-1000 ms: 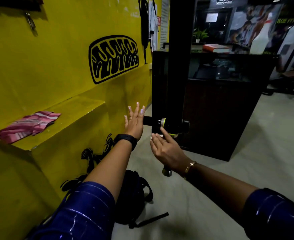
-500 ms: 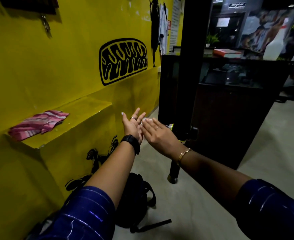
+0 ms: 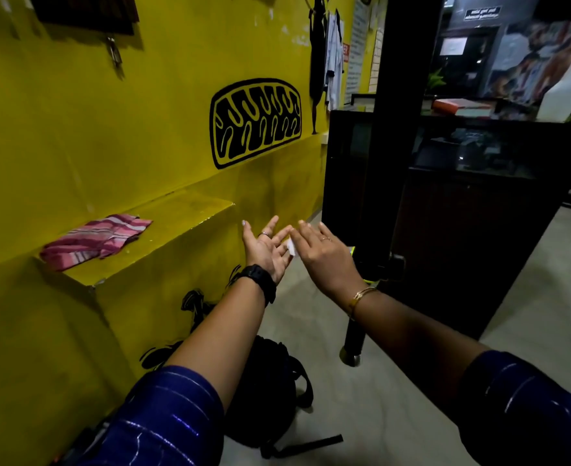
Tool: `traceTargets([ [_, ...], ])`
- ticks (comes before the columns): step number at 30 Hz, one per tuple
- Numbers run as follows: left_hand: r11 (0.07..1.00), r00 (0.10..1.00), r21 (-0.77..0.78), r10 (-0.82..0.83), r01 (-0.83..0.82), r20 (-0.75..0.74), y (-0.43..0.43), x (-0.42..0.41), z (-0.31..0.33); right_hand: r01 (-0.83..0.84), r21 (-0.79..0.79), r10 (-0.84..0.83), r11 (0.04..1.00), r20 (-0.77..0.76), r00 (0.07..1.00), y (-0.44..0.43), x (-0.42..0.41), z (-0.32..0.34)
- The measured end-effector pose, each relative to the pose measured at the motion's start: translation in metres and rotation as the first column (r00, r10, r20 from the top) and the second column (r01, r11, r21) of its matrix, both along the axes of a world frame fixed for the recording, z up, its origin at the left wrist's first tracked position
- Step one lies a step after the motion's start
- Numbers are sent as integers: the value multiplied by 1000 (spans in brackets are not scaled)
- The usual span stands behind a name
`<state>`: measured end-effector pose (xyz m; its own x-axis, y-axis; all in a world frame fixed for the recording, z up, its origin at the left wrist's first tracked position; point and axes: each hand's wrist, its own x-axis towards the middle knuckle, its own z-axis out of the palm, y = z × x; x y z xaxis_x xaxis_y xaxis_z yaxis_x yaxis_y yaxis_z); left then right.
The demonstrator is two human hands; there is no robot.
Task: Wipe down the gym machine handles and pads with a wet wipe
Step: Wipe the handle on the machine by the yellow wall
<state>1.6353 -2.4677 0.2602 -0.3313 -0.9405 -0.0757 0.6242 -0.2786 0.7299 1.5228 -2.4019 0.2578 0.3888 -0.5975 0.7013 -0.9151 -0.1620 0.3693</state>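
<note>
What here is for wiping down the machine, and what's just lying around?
For the job: wet wipe between left hand and right hand; machine handle.
Lying about: pink striped cloth, black backpack, red book, white bottle.

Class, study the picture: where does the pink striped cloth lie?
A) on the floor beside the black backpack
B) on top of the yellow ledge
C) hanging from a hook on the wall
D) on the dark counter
B: the pink striped cloth lies crumpled flat on the top of the yellow ledge that juts from the wall.
</note>
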Motion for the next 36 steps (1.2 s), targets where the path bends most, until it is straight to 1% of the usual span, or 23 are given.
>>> traceTargets([
  [1,1000,1000,5,0,0,1,0,0,-1,15,27,-15,1000,-6,1000,1,3,-3],
  [3,1000,1000,8,-5,5,-2,1,1,-1,-2,29,4,1000,-65,998,5,5,-15],
  [6,1000,1000,7,-14,14,15,-2,1,-2,-96,20,97,995,-83,992,5,-3,-8],
  [7,1000,1000,14,-21,21,21,-3,1,-3,-98,5,98,995,-49,994,4,-5,0],
  [8,1000,999,20,-23,22,24,-4,0,-3,-78,-4,78,997,20,997,2,-7,10],
  [9,999,999,28,-18,17,27,-4,0,-3,-32,29,28,999,132,991,1,-6,20],
  [10,999,1000,33,-12,11,28,-4,-1,-4,19,115,-47,993,247,968,0,-5,28],
  [11,999,1000,38,-8,7,29,-3,-3,-4,70,220,-141,973,325,935,-1,-3,34],
  [12,999,999,40,-7,5,33,-2,-3,-5,112,317,-228,942,355,907,-1,2,37],
  [13,999,999,43,-8,7,33,-2,-4,-5,136,386,-280,913,348,895,-1,6,36],
  [14,999,999,46,-14,12,29,-1,-4,-6,136,430,-294,892,326,898,-3,9,34],
  [18,998,1000,49,-27,26,13,-4,-4,-5,89,523,-250,848,246,936,-13,11,31],
  [21,998,999,52,-24,22,29,-4,-6,-5,85,626,-255,775,186,949,-24,8,37],
  [23,998,999,58,-24,23,24,-4,-7,-7,67,647,-211,760,148,966,-29,9,39],
  [27,997,1000,80,-16,16,-8,-5,-7,-8,12,641,-51,768,42,998,-30,11,39],
  [31,997,999,80,-25,23,32,-3,-6,-6,-34,580,113,814,-100,989,-23,7,38],
  [34,996,997,68,-56,52,54,-3,-9,-6,-25,514,160,857,-220,962,-11,2,30],
  [36,997,998,56,-58,57,30,-4,-11,-9,-15,396,133,918,-274,953,-6,-5,15],
])
